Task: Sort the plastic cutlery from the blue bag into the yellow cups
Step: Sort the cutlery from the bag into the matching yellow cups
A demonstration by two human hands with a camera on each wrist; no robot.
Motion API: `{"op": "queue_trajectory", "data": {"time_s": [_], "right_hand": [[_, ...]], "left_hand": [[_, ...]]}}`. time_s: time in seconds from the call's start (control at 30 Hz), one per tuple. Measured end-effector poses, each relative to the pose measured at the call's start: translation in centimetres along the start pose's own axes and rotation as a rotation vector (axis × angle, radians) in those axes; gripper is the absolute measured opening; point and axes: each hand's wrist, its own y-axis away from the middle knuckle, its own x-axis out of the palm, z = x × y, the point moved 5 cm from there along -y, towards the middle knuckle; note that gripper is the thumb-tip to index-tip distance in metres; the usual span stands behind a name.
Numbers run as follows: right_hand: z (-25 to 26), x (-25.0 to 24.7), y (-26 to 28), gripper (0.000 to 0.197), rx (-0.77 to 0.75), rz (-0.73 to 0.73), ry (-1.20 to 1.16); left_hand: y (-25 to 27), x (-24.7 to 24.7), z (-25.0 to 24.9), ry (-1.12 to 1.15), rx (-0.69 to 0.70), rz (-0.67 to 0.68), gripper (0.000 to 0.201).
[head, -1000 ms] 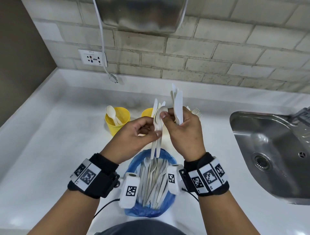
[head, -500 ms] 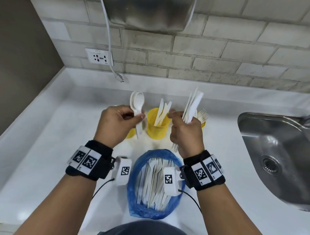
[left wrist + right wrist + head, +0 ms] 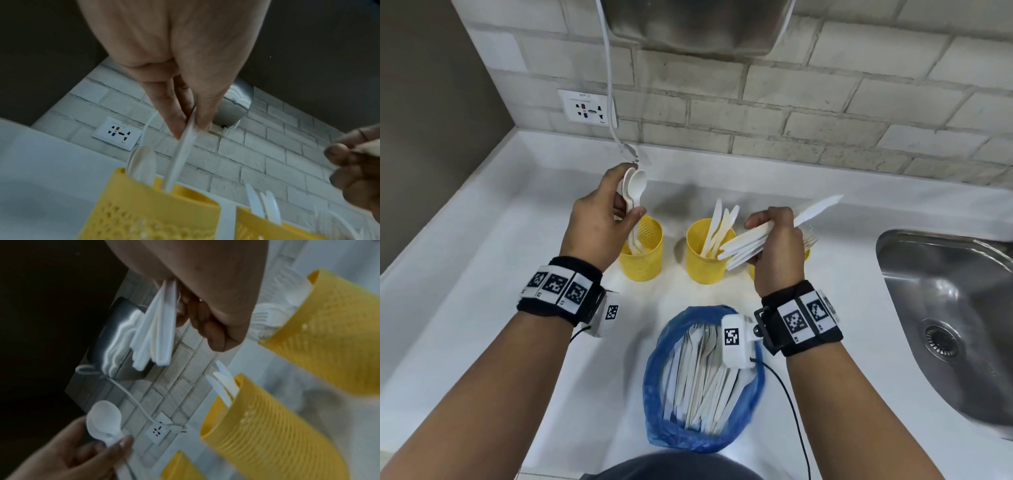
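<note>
My left hand pinches two white plastic spoons by their handles, bowls up, with the handle ends reaching into the left yellow cup, which holds other spoons. In the left wrist view the spoon handle runs from my fingers into the left yellow cup. My right hand grips a bundle of white knives, tilted, just right of the middle yellow cup with knives in it. A third yellow cup with forks sits mostly hidden behind that hand. The blue bag of cutlery lies open near me.
A steel sink is set into the white counter at the right. A wall socket and a dangling white cable are behind the cups. A metal appliance hangs on the brick wall above.
My hands have parted from over the bag. The left carried the spoons left to the left cup. The right took the knives right and tilted them flatter.
</note>
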Motion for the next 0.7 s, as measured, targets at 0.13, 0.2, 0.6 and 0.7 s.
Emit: {"op": "queue_trajectory", "data": {"time_s": [0.13, 0.2, 0.6, 0.7], "right_hand": [[0.8, 0.9, -1.3, 0.038, -0.147, -0.004, 0.273], [1.2, 1.2, -1.9, 0.037, -0.223, -0.02, 0.372], [0.0, 3.4, -3.9, 0.044, -0.395, 0.057, 0.876], [-0.4, 4.2, -4.1, 0.044, -0.406, 0.078, 0.932]], "left_hand": [[0.1, 1.1, 1.0, -0.023, -0.011, 0.041, 0.061], [0.3, 1.8, 1.6, -0.041, -0.036, 0.077, 0.06], [1.0, 2.5, 2.6, -0.143, 0.042, 0.02, 0.064], [1.7, 2.3, 1.5, -0.119, 0.061, 0.006, 0.039]]}}
